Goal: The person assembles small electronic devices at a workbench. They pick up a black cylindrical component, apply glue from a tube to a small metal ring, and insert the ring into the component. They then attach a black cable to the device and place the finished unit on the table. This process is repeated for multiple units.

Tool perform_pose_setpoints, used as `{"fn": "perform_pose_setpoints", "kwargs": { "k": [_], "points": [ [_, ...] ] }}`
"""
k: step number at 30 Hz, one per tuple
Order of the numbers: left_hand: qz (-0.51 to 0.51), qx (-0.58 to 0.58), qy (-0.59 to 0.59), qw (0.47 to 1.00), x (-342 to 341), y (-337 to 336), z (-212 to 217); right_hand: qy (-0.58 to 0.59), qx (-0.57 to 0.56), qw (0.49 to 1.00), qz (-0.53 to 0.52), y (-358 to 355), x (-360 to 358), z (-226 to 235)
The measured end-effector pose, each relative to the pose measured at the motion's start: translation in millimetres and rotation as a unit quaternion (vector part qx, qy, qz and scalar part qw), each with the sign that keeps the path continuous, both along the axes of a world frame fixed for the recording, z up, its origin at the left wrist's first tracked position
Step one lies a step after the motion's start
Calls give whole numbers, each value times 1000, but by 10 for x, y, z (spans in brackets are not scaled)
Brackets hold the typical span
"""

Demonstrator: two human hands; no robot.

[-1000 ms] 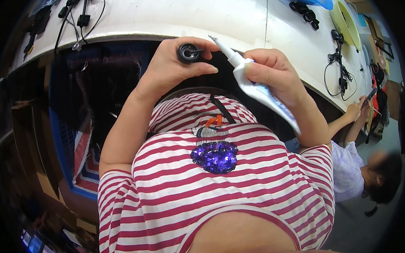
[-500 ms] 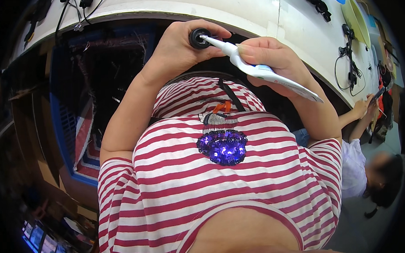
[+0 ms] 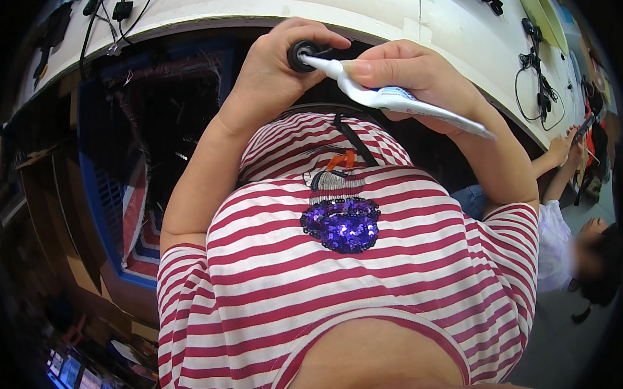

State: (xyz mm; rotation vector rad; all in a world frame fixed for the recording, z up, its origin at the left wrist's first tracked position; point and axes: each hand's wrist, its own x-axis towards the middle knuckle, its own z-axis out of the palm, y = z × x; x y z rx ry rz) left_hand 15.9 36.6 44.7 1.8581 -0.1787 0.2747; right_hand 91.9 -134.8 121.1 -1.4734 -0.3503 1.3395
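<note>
My left hand (image 3: pixel 273 65) is closed round a small black cylindrical part (image 3: pixel 297 58), its round end facing me and showing a lighter ring inside. In my right hand (image 3: pixel 414 74) is a white squeeze tube (image 3: pixel 383 98) with a long tapered nozzle, pinched between thumb and fingers near its shoulder. The nozzle's tip (image 3: pixel 308 59) reaches the middle of the black part's round end; whether it touches inside is too small to tell. The tube slants down to the right, its flat end beyond my palm. Both hands are over my lap, close to the table's near edge.
Ahead stretches a white table (image 3: pixel 360 18). Black cables (image 3: pixel 110 16) lie at its left, and more cables (image 3: pixel 542 90) at its right near a pale yellow-green basin (image 3: pixel 544 15). A blue plastic crate (image 3: pixel 95 181) stands at my left. To the right, another person's hand (image 3: pixel 560 150) holds a dark object.
Both hands have shifted slightly up and left in view, with the tube lying a little flatter. The nozzle tip stays at the black part. At right, the other person has moved slightly.
</note>
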Motion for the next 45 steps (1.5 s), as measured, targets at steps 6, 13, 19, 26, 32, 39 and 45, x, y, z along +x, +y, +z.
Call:
{"fn": "perform_pose_setpoints", "kwargs": {
  "k": [6, 13, 19, 26, 32, 39, 45],
  "points": [
    [18, 7, -13, 1000, 35, -3, 56, 56, 6, 998, -31, 6, 113, -13],
    [33, -79, 74, 994, 119, 10, 69, 138, 61, 988, -6, -38, 225, -59],
    [-33, -178, 160, 970, 193, 105, 312, -48, 124, 980, -150, -119, 553, 32],
    [-47, -254, 139, 956, 221, 69, 266, -560, -157, 807, -103, 39, 1947, -446],
    [19, -262, 77, 962, 217, 88, 245, -757, -218, 605, -116, 216, 1766, -326],
    [3, -310, 5, 951, 194, 103, 241, -376, -167, 855, 315, 159, 189, -205],
    [-52, -344, -26, 937, 202, -8, 281, -133, 76, 981, 122, 240, 96, -1592]
  ]
}}
